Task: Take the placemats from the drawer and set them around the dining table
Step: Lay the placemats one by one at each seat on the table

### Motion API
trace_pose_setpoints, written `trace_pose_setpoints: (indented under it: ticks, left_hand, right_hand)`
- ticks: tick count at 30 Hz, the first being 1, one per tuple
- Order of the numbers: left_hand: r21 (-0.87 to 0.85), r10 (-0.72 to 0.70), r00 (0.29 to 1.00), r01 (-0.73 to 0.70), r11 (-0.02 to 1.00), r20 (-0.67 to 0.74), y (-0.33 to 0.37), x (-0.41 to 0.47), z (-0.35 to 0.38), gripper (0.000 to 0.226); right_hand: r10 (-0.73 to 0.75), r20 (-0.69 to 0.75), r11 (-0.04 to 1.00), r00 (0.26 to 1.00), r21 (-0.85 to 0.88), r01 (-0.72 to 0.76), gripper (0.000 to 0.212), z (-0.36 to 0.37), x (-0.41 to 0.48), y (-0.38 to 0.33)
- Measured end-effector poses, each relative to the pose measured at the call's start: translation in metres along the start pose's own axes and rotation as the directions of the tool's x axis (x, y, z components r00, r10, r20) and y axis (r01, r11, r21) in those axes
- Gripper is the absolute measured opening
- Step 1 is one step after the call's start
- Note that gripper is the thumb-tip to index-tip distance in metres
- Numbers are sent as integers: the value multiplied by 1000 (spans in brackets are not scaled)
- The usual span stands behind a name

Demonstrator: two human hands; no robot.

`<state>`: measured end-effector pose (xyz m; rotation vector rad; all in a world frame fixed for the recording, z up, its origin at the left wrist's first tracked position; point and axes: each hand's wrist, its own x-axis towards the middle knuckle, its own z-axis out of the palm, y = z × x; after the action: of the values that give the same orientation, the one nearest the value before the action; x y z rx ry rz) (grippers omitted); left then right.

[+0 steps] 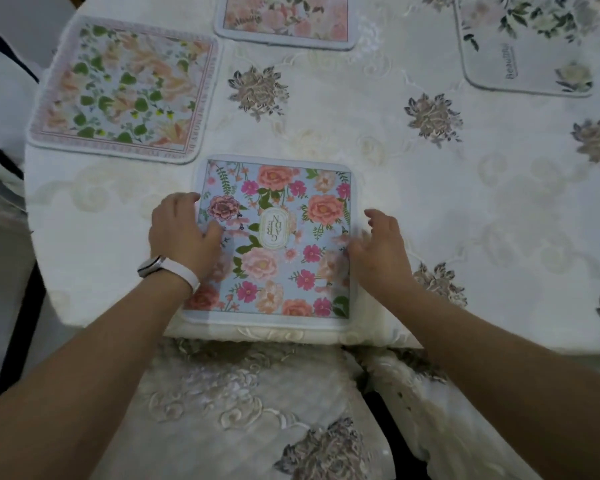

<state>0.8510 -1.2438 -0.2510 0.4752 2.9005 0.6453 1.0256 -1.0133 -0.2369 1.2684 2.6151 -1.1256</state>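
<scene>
Head view: left hand (182,233) lies flat on blue placemat (284,209); right hand (378,252), motion-blurred, spreads empty fingers (376,215).

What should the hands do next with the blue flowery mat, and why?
Probably slide the blue mat a little away from the near edge of the table. It lies flat but close to that edge, with the left hand and right hand at its sides.
</scene>
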Motion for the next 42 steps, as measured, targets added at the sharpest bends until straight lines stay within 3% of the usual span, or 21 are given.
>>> trace_pose_setpoints:
  ticks: [2,5,7,9,11,18,25,30,33,36,38,42]
  left_hand:
    - [8,169,983,-170,985,72,11,14,11,54]
    - [42,374,903,-390,920,211,30,37,34,59]
    - [97,452,847,-493,865,279,42,53,47,59]
    - [148,456,833,-517,843,313,49,67,57,54]
    - [190,462,825,-535,823,324,50,77,64,53]
    - [254,442,828,-536,805,345,49,80,67,58]
    - [311,238,938,-312,898,253,27,62,57,69]
    - [300,103,974,-161,940,201,4,21,44,70]
    - [280,120,965,-185,942,235,4,-11,39,65]
    - [232,313,877,-411,882,363,15,-48,41,61]
    - [197,386,816,-503,842,430,23,-64,46,58]
    - [223,374,836,-486,845,402,19,-64,51,57]
  right_hand:
    - [-178,-10,976,984,-128,175,49,8,13,-11]
    - [-393,67,874,917,-283,395,51,27,39,-33]
    - [-486,155,783,860,-360,507,56,44,58,-46]
    - [-489,261,723,832,-414,554,61,58,75,-57]
    - [-454,325,701,830,-445,558,62,70,87,-61]
    - [-456,265,689,850,-499,525,63,77,92,-55]
    - [-282,96,824,955,-485,292,67,57,91,-31]
    - [-130,7,897,991,-424,121,69,41,63,-1]
    - [-247,118,854,962,-442,273,64,40,18,9]
    - [-395,285,755,874,-442,485,60,59,-25,0]
    - [-389,322,739,863,-450,501,59,79,-38,-13]
    - [-377,296,728,878,-491,478,58,92,-37,-24]
